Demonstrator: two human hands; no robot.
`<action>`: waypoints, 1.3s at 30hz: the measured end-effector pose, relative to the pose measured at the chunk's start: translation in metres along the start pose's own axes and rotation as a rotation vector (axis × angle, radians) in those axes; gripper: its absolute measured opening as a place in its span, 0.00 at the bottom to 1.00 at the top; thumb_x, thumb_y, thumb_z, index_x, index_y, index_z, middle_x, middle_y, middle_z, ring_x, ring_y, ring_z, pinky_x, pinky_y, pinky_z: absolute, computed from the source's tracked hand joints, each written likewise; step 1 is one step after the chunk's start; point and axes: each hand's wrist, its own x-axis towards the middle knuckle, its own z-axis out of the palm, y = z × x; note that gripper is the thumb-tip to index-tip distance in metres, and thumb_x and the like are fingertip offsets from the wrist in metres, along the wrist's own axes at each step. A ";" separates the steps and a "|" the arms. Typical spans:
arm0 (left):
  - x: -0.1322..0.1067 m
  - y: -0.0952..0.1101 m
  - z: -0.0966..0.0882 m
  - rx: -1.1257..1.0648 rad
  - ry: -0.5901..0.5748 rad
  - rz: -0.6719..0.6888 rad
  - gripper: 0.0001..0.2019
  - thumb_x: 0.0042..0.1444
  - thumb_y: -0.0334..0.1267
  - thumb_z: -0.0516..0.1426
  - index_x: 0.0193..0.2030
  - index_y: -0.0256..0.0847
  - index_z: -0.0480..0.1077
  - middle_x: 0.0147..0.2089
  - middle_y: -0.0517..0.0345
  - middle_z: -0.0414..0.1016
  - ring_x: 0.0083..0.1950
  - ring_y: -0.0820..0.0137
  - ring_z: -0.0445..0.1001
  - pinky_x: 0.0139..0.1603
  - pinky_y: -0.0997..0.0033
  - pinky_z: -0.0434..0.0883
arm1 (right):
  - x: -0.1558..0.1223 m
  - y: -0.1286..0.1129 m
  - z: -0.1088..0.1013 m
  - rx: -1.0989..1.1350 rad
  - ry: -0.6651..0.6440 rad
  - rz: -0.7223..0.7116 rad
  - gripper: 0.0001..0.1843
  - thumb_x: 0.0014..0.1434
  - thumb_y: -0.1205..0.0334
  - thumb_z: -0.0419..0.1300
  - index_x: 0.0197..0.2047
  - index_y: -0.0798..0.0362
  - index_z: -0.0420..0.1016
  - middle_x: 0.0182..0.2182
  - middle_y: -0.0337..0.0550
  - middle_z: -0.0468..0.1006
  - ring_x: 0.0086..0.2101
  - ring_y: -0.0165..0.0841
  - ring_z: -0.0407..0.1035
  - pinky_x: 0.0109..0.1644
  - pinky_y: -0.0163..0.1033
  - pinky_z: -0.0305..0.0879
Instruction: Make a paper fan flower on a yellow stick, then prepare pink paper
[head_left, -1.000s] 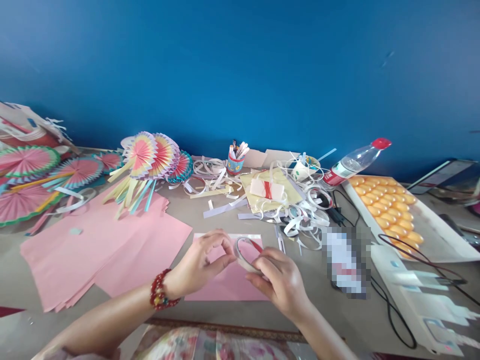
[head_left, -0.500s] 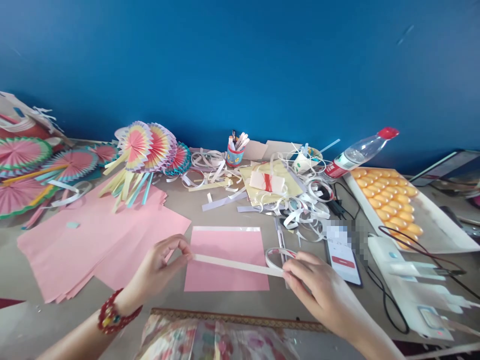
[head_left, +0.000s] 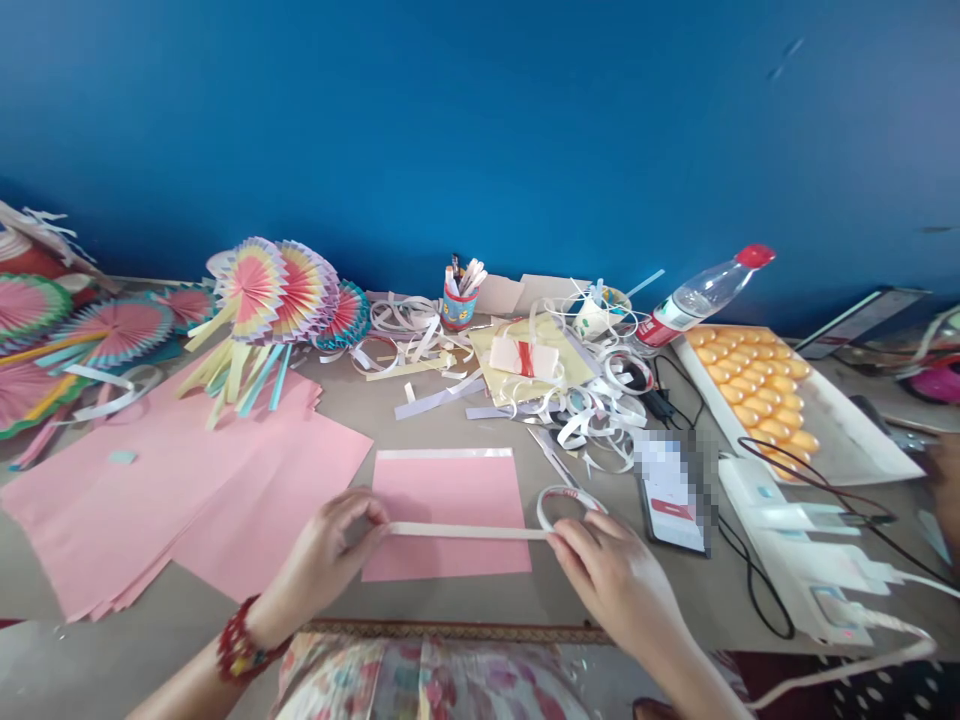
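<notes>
A strip of double-sided tape is stretched level over a pink sheet of paper. My left hand pinches the strip's left end between thumb and forefinger. My right hand grips the other end together with the tape roll, which stands out past its fingers. Another pale strip runs along the sheet's far edge. Whether the held strip touches the paper, I cannot tell. A slim white-and-grey tool, perhaps a cutter, lies behind the roll.
Pink paper sheets lie stacked at left, below folded paper rosettes. Curled paper strips and a pen cup are behind. At right are a phone, a power strip, a bottle and a tray of yellow pieces.
My right hand has moved slightly left and the tape strip has come from slanted to nearly level. The roll shows more clearly above the fingers. The view has shifted a little.
</notes>
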 end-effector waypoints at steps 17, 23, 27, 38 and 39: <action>-0.016 -0.004 -0.010 0.080 -0.036 -0.030 0.11 0.63 0.40 0.53 0.30 0.42 0.66 0.32 0.59 0.73 0.38 0.66 0.72 0.44 0.67 0.67 | -0.001 -0.011 0.000 0.142 -0.075 -0.025 0.15 0.69 0.58 0.49 0.32 0.50 0.70 0.22 0.38 0.66 0.27 0.35 0.65 0.41 0.42 0.59; -0.024 -0.002 -0.005 0.187 -0.023 0.004 0.09 0.63 0.36 0.51 0.31 0.43 0.66 0.34 0.57 0.75 0.41 0.64 0.72 0.50 0.61 0.65 | 0.000 -0.014 0.005 0.104 -0.042 -0.045 0.17 0.69 0.58 0.49 0.28 0.50 0.68 0.21 0.38 0.64 0.26 0.34 0.63 0.41 0.42 0.58; -0.027 0.000 -0.003 0.237 -0.023 0.029 0.09 0.63 0.35 0.52 0.31 0.43 0.66 0.35 0.57 0.74 0.41 0.64 0.72 0.49 0.62 0.65 | -0.006 -0.017 0.005 0.115 -0.037 -0.018 0.15 0.67 0.58 0.53 0.28 0.50 0.68 0.20 0.37 0.65 0.26 0.34 0.64 0.47 0.45 0.59; -0.031 -0.006 0.003 0.273 -0.001 0.069 0.08 0.62 0.33 0.51 0.32 0.43 0.67 0.36 0.57 0.74 0.42 0.64 0.71 0.49 0.62 0.63 | -0.017 -0.014 0.004 0.173 -0.079 0.039 0.07 0.65 0.61 0.54 0.34 0.49 0.69 0.23 0.35 0.71 0.28 0.33 0.68 0.59 0.51 0.51; -0.031 -0.007 0.003 0.275 0.000 0.076 0.08 0.62 0.33 0.52 0.32 0.43 0.67 0.36 0.57 0.74 0.42 0.64 0.71 0.49 0.62 0.63 | -0.018 -0.014 0.005 0.159 -0.078 0.039 0.08 0.65 0.61 0.54 0.33 0.49 0.69 0.23 0.35 0.72 0.28 0.33 0.68 0.59 0.51 0.51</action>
